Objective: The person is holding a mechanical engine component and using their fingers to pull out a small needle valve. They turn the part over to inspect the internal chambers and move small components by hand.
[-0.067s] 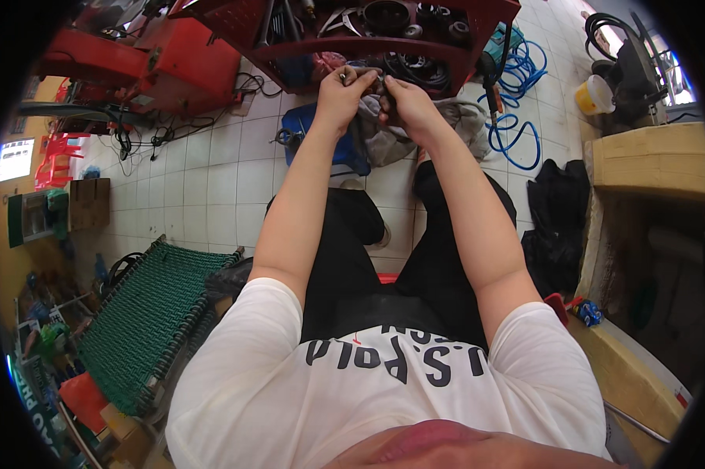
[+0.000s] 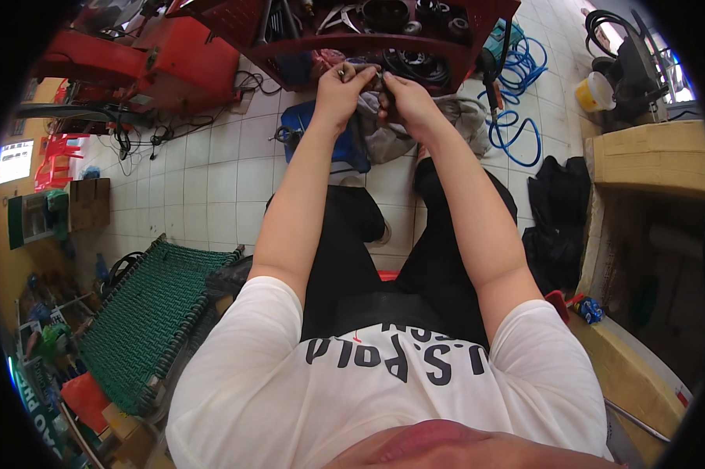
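Note:
Both my arms reach forward, and my hands meet in front of the red tool cart (image 2: 352,45). My left hand (image 2: 341,95) is closed, its thumb and fingers pinching something small and dark that I cannot make out. Close beside it, my right hand (image 2: 405,100) is closed too, thumb against fingers, at the same small piece. The fingertips of the two hands nearly touch. Below them lies a grey cloth (image 2: 385,142), next to a blue container (image 2: 351,150) on the tiled floor.
Tools and round metal parts fill the cart's shelves. A coiled blue hose (image 2: 516,129) lies to the right, near a yellow and white bucket (image 2: 595,94). A red machine (image 2: 188,70) stands at the left. A green woven cot (image 2: 153,313) is at the lower left, a black bag (image 2: 557,203) at the right.

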The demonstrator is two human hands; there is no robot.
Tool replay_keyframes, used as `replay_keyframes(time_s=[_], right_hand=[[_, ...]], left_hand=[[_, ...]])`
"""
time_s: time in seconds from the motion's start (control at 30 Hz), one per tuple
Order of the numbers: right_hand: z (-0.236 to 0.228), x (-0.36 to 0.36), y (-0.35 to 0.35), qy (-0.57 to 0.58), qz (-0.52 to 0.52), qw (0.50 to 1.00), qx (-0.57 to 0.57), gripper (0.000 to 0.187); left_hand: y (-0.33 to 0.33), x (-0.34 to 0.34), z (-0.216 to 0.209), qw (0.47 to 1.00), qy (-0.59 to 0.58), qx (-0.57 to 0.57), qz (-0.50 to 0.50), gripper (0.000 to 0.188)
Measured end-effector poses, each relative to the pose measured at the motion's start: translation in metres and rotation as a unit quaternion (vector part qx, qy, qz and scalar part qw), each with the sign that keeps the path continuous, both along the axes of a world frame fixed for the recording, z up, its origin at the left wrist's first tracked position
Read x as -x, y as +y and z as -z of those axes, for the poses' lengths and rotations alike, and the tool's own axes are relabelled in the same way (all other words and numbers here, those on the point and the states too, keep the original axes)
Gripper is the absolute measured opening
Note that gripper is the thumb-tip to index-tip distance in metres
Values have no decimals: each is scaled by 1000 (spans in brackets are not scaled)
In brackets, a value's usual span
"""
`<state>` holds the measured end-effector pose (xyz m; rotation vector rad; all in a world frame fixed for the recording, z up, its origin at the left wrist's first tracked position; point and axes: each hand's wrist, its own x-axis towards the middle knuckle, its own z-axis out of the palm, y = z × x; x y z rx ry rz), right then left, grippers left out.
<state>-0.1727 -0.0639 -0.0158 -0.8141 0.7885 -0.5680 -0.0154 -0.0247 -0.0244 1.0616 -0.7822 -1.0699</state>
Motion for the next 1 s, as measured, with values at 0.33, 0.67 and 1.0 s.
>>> replay_keyframes(time_s=[0.33,0.67,1.0], right_hand=[[-6,0,1,82,-6,997,6,42],[-2,-7,6,131,-34,987,83,44],[5,-11,5,146,-46,984,94,43]], left_hand=[[-19,-61,22,983,102,-89,-127,35],[-60,-168,149,662,-635,-375,134,42],[-55,-166,200,556,-720,-361,207,29]])
